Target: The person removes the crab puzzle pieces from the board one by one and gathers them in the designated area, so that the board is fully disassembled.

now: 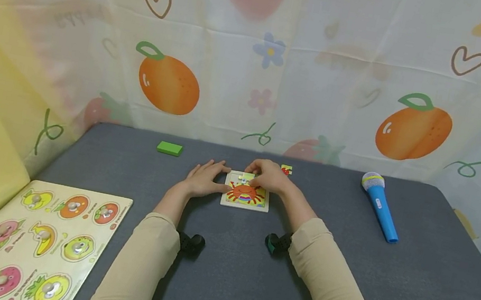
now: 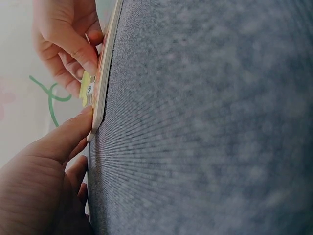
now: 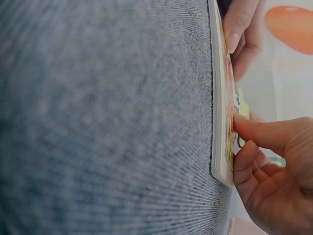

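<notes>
A small crab puzzle (image 1: 244, 193) in a pale wooden frame (image 1: 231, 204) lies flat on the dark table between both hands. My right hand (image 1: 270, 177) pinches a yellow-green puzzle piece with an eye on it (image 2: 84, 89) at the far side of the picture; the piece stands tilted up from the board. Fingers partly cover it in the right wrist view. At the frame's left side, my left hand (image 1: 205, 180) has its fingers spread and its thumb touching the board's edge. Behind the right hand lies a loose red-and-yellow puzzle piece (image 1: 286, 169).
A green block (image 1: 170, 148) lies at the back left. To the right is a blue toy microphone (image 1: 380, 207). A large fruit puzzle board (image 1: 27, 220) takes up the front left corner. A printed curtain (image 1: 234, 74) hangs behind the table.
</notes>
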A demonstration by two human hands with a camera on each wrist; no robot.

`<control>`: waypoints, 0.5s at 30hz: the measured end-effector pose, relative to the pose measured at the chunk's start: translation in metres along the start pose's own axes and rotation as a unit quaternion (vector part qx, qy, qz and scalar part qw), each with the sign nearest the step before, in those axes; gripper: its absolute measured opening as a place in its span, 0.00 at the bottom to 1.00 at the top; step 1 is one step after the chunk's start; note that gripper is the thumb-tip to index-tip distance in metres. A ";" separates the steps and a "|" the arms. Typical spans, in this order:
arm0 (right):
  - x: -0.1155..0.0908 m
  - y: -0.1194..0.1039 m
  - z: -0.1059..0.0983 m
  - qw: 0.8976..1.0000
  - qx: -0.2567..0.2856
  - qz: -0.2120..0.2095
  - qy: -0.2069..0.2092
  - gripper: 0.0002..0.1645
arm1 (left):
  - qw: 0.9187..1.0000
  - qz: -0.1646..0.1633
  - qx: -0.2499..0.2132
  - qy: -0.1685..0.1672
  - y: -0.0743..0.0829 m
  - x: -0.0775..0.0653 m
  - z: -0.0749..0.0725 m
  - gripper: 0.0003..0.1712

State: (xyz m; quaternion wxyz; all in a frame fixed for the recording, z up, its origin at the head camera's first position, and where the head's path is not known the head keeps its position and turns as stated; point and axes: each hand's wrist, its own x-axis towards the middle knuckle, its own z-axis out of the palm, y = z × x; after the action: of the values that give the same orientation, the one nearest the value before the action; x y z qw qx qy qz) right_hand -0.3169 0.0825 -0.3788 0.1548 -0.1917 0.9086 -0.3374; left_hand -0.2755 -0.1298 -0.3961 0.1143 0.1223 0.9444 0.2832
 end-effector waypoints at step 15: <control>-0.001 0.004 -0.001 1.000 0.004 -0.021 0.011 0.19 | 1.000 -0.003 0.002 -0.009 0.002 0.001 -0.002 0.38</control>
State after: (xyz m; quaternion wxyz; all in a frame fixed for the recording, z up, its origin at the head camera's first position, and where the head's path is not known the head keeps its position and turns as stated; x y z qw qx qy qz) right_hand -0.3174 0.0861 -0.3802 0.1383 -0.2065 0.9044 -0.3467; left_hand -0.2763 -0.1291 -0.3929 0.1233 0.1218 0.9443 0.2799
